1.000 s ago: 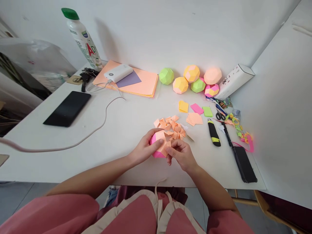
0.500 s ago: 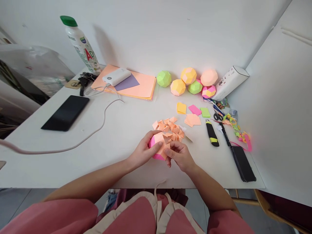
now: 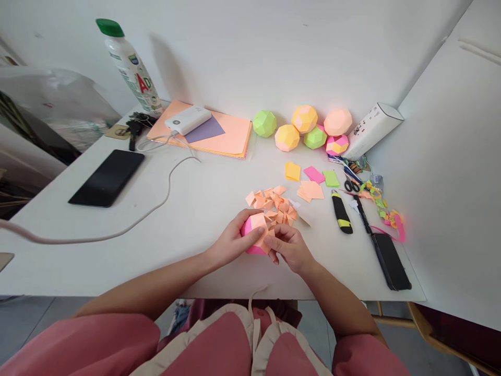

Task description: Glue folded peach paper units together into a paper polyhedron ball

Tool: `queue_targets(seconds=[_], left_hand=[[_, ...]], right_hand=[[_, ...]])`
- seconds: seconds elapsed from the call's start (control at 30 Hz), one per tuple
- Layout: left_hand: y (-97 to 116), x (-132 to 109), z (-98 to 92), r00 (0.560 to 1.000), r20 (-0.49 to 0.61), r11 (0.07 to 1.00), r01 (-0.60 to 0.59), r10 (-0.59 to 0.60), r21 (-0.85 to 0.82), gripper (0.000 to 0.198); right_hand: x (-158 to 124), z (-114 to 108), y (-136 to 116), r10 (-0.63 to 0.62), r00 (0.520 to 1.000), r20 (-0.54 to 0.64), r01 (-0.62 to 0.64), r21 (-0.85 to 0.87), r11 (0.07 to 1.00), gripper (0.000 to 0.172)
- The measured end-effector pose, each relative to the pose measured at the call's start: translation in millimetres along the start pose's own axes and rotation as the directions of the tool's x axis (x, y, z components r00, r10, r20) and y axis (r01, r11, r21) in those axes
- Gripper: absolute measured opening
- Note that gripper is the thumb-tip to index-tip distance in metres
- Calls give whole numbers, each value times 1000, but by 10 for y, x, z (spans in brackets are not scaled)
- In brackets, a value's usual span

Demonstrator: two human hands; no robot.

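Note:
Near the front of the table, my left hand (image 3: 239, 236) is wrapped round a partly built folded-paper ball (image 3: 257, 224), pink on its left and underside and peach on top. The thumb presses on the peach face. At the ball's right edge, my right hand (image 3: 288, 247) pinches a peach paper flap between thumb and fingers; whether that piece is joined to the ball is hidden. Just beyond the hands lies a loose heap of folded peach paper pieces (image 3: 277, 202). Small squares of peach paper (image 3: 311, 190) lie behind the heap, to its right.
Several finished paper balls (image 3: 305, 119) stand along the wall. To the right are a utility knife (image 3: 342, 213), scissors (image 3: 351, 185), paper scraps and a black phone (image 3: 391, 261). A tablet (image 3: 107, 177), cable (image 3: 169, 193), power bank (image 3: 188, 120), paper sheets and a bottle (image 3: 133, 73) are leftward.
The view has shifted slightly. Both hands keep their hold on the ball, with only a small movement of the right fingers at its edge.

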State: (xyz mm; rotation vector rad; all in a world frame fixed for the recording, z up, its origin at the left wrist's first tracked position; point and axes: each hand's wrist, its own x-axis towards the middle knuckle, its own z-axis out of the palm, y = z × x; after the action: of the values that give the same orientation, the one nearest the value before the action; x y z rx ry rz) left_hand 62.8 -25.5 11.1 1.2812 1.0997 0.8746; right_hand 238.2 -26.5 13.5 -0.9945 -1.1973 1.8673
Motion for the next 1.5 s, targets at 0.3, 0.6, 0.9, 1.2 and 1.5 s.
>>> queue_targets(seconds=[0.3,0.6,0.9,1.2,1.5], left_hand=[[-132,34,-15,992,122,990,28,-12,-135,63],[-174,41,-8,892,219,889,-432,396,152,100],[-252,61,30,818,199,755,-575,539,316,93],[-201,56,39,827,207,755,-562,522,338,83],[-199,56,37,838,229,766,-545,495,341,88]], right_hand=[[2,-8,-36,16,992,-126,-5,85,996,27],[1,-7,-89,26,984,-179,-2,131,991,28],[7,16,-61,12,985,-172,7,110,994,31],[16,21,-56,15,986,-165,-1,88,996,29],[35,0,-48,74,978,-194,-54,110,992,34]])
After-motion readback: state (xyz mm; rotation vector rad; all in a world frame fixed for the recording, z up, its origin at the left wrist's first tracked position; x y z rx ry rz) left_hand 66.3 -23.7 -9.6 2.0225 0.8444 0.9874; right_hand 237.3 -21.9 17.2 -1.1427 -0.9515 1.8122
